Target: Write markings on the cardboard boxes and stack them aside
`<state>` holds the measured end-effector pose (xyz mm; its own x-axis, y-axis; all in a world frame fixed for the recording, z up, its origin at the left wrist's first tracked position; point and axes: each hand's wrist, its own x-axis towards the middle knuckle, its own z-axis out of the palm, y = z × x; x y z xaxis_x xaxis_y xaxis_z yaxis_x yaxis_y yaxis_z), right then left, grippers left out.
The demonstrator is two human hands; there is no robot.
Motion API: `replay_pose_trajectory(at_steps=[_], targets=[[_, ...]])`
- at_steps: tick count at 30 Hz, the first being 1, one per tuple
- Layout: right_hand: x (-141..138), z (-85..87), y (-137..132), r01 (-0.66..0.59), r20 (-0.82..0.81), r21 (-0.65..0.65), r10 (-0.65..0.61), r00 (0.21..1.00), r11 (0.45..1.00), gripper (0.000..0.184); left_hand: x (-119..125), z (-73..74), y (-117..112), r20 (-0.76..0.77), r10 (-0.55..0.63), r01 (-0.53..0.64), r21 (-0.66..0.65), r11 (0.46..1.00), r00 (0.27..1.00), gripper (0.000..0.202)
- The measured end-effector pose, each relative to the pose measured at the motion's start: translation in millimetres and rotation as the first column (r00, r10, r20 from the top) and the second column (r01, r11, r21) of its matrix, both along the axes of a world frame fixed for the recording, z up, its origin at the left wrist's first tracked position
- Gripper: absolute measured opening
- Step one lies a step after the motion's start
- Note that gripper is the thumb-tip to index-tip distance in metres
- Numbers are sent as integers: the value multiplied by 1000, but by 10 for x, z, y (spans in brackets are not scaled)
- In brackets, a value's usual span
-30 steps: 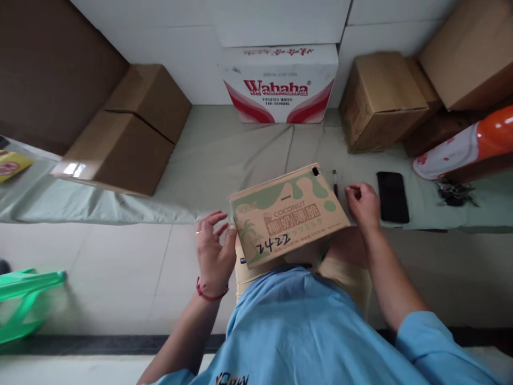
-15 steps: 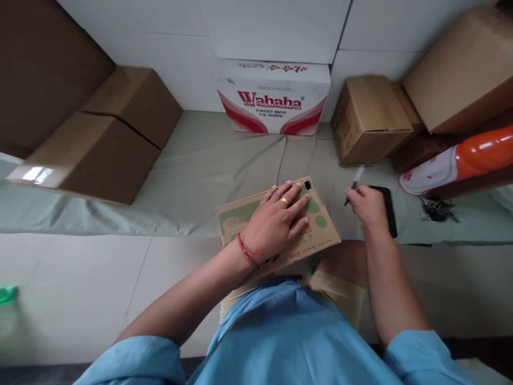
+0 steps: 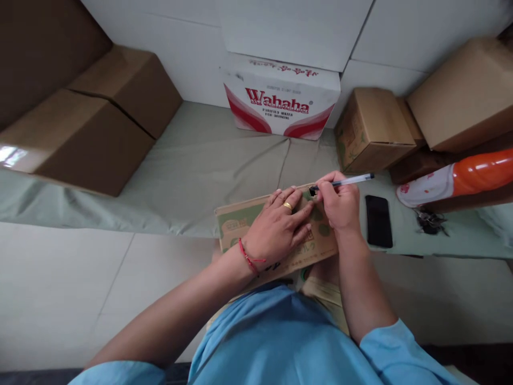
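A brown cardboard box (image 3: 240, 216) with green print rests at the bench edge, close against my body. My left hand (image 3: 280, 224) lies flat on its top with fingers spread, wearing a gold ring. In my right hand (image 3: 340, 206) a pen (image 3: 355, 180) is pinched, its clear barrel pointing right. The pen's tip is at a small dark, ragged hole (image 3: 312, 191) near the box's far right corner. Whether the tip is inside the hole I cannot tell.
A black phone (image 3: 379, 221) and keys (image 3: 430, 221) lie right of my hand, near an orange-and-white bottle (image 3: 457, 179). Behind stand a Wahaha carton (image 3: 284, 107) and a smaller brown box (image 3: 374, 128). Large cardboard boxes (image 3: 88, 139) stand at left.
My right hand has moved left from beside the phone, bringing the pen to the hole in the box. The phone is now uncovered. My left hand stays on the box.
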<state>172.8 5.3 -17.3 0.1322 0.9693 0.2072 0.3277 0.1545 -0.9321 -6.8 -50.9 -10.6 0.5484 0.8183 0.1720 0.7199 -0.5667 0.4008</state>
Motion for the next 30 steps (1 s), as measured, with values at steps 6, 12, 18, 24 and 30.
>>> replay_pose_trajectory(at_steps=[6,12,18,24,30], targets=[[38,-15,-43,49,93,0,-49,994,999,15,10,-8,-15,-33,-6,6,-6,1000,999,54],[36,-37,-27,61,129,23,-63,990,998,17,17,-2,-15,-36,-4,4,-9,1000,999,54],[16,0,-50,52,138,32,-56,989,998,19,13,-24,-20,-26,3,-3,21,1000,1000,53],[12,21,-53,31,155,22,-34,987,999,18,14,-27,-17,-24,5,-4,25,1000,1000,52],[10,23,-41,16,173,24,-19,985,1000,18,10,-20,-10,-26,2,-2,18,1000,1000,54]])
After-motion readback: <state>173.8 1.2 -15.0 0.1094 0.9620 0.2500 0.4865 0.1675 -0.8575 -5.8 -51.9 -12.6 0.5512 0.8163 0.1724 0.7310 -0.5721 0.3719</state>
